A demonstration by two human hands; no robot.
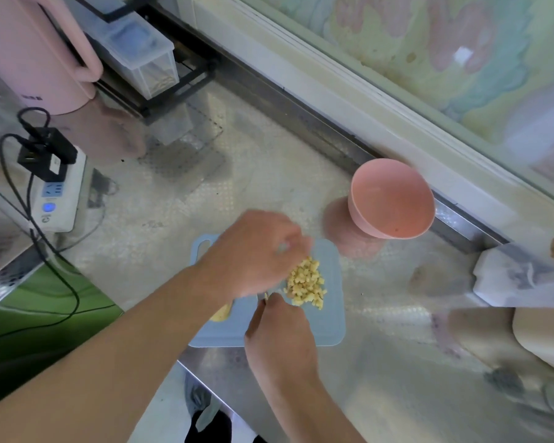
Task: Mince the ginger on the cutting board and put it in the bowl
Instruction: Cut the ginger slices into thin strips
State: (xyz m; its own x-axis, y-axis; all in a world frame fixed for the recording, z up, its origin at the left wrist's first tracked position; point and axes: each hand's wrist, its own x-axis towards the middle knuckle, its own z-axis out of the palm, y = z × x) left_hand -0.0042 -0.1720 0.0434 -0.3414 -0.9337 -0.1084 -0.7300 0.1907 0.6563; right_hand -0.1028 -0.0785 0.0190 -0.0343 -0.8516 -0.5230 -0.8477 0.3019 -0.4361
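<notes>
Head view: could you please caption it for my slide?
Both hands, left hand and right hand, gather diced ginger on a blue cutting board beside an empty pink bowl.

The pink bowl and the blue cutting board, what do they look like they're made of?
The pink bowl looks like matte plastic or melamine: uniform colour, soft sheen, no glaze glare. The blue cutting board looks like thin, smooth plastic, with rounded corners and a moulded handle slot.

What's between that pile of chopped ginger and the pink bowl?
Nothing. In the head view, the ginger pile is followed only by bare blue cutting board and a strip of shiny countertop before the empty pink bowl.
</notes>
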